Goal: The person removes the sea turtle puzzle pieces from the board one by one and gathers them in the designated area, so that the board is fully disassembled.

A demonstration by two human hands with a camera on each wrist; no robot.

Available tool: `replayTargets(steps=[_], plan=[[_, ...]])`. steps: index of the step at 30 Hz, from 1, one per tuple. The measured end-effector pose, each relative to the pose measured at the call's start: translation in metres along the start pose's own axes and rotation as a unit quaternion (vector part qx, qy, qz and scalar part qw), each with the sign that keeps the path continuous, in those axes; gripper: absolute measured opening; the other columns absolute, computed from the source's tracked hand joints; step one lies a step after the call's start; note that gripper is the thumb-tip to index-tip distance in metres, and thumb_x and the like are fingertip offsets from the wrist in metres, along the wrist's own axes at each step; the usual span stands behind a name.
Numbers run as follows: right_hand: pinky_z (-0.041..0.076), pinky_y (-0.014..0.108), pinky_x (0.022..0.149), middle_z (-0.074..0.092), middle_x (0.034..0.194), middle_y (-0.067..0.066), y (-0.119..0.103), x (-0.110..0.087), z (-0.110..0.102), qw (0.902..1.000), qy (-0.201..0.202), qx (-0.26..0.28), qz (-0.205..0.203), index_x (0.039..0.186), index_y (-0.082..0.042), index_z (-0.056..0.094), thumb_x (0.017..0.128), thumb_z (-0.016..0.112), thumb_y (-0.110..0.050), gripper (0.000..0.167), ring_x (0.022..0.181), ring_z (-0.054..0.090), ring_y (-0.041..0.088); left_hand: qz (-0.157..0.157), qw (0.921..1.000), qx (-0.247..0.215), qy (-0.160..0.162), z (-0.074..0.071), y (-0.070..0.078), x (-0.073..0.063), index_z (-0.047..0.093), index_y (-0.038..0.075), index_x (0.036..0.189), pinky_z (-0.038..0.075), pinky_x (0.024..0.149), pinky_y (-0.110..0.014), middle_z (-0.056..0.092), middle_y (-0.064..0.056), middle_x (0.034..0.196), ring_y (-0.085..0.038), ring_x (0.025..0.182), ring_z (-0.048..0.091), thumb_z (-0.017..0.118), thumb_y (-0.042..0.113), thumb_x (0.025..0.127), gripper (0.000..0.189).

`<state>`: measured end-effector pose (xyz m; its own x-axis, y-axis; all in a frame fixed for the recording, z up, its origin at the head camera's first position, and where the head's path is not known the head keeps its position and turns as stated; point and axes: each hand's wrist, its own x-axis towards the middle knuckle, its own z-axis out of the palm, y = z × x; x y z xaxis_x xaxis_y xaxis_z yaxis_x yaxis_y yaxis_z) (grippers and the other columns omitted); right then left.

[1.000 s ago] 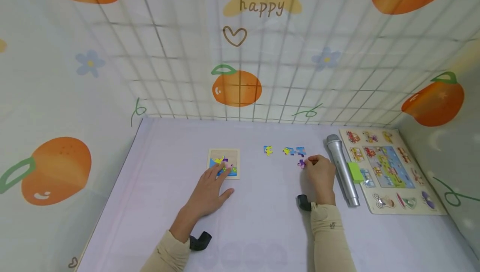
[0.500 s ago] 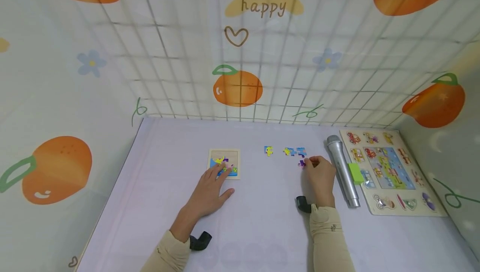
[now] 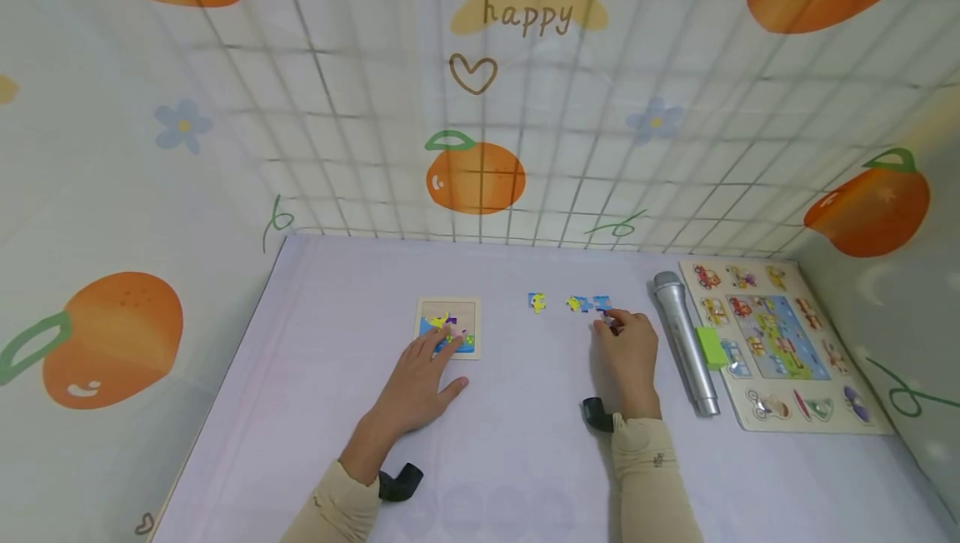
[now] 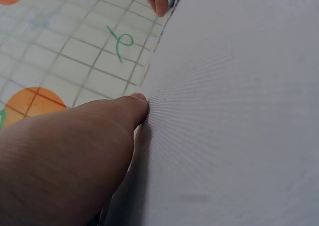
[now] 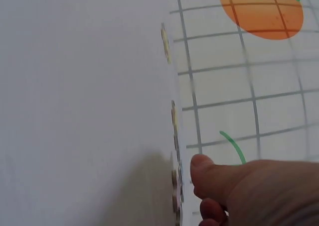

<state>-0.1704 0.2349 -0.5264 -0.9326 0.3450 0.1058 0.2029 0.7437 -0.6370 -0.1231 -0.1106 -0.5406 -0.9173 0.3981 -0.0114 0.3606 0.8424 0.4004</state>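
Note:
My left hand [image 3: 416, 385] rests its extended fingers on a small wooden tray puzzle [image 3: 478, 322], partly filled with blue, yellow and pink pieces. Those fingers cover part of its picture. In the left wrist view only the thumb side of this hand [image 4: 94, 131] shows, over the white surface. My right hand [image 3: 628, 351] has bent fingers and thumb at a purple jigsaw piece [image 3: 614, 327], mostly hidden under them. Whether they grip it cannot be told. In the right wrist view the thumb [image 5: 200, 162] stands just beside several pieces lying edge-on [image 5: 175, 186].
A yellow-and-blue piece [image 3: 537, 302] lies right of the tray. Two more pieces, one yellow-and-blue [image 3: 578, 304] and one blue [image 3: 602, 302], lie near my right hand. Beyond are a silver microphone [image 3: 686, 343], a green block [image 3: 712, 348] and a large puzzle board [image 3: 855, 410].
My right hand has shifted slightly left, so its fingers now cover most of the purple jigsaw piece that lay beside them. My left hand stays on the tray puzzle.

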Motion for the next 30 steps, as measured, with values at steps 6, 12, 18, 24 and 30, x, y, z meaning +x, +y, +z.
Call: replayTargets(steps=[6,12,18,24,30], plan=[[0.047,0.053,0.093,0.063,0.111,0.024,-0.014,0.007,0.009,0.9990,-0.037,-0.016,-0.019,0.126,0.002,0.070,0.095,0.069,-0.020,0.038,0.107,0.057,0.041,-0.004,1.0000,0.001,0.003,-0.001,-0.001,-0.001,0.036,0.021,0.160,0.023,0.127,-0.052,0.026,-0.005,0.168,-0.032,0.155,0.024,0.055,0.051,0.103,0.067],[0.047,0.053,0.092,0.060,0.112,0.023,-0.024,0.011,0.018,0.9986,-0.046,-0.026,-0.004,0.126,0.002,0.069,0.098,0.066,-0.022,0.038,0.111,0.054,0.042,-0.004,1.0000,-0.003,0.004,0.003,-0.003,0.000,0.034,0.024,0.161,0.022,0.127,-0.052,0.025,-0.004,0.169,-0.031,0.156,0.023,0.054,0.052,0.102,0.068],[0.046,0.052,0.090,0.059,0.109,0.022,-0.026,0.014,0.024,0.9985,-0.045,-0.031,0.009,0.126,0.002,0.069,0.099,0.065,-0.020,0.035,0.109,0.053,0.039,-0.001,1.0000,0.004,0.006,0.003,-0.003,0.000,0.034,0.024,0.160,0.023,0.127,-0.052,0.027,-0.005,0.169,-0.031,0.156,0.024,0.055,0.053,0.102,0.068],[0.047,0.051,0.088,0.060,0.105,0.023,-0.027,0.015,0.026,0.9989,-0.040,-0.023,0.003,0.121,0.003,0.071,0.097,0.066,-0.015,0.031,0.105,0.055,0.040,0.001,0.9999,0.010,0.002,0.002,-0.003,0.000,0.035,0.023,0.160,0.024,0.127,-0.052,0.027,-0.006,0.168,-0.031,0.155,0.024,0.054,0.053,0.102,0.068],[0.046,0.047,0.085,0.060,0.103,0.021,-0.033,0.017,0.028,0.9990,-0.040,-0.018,0.004,0.121,0.003,0.071,0.098,0.065,-0.015,0.030,0.100,0.054,0.037,0.002,1.0000,0.005,0.003,0.002,-0.002,0.000,0.035,0.023,0.160,0.024,0.127,-0.052,0.027,-0.006,0.168,-0.031,0.155,0.024,0.054,0.052,0.102,0.068]])
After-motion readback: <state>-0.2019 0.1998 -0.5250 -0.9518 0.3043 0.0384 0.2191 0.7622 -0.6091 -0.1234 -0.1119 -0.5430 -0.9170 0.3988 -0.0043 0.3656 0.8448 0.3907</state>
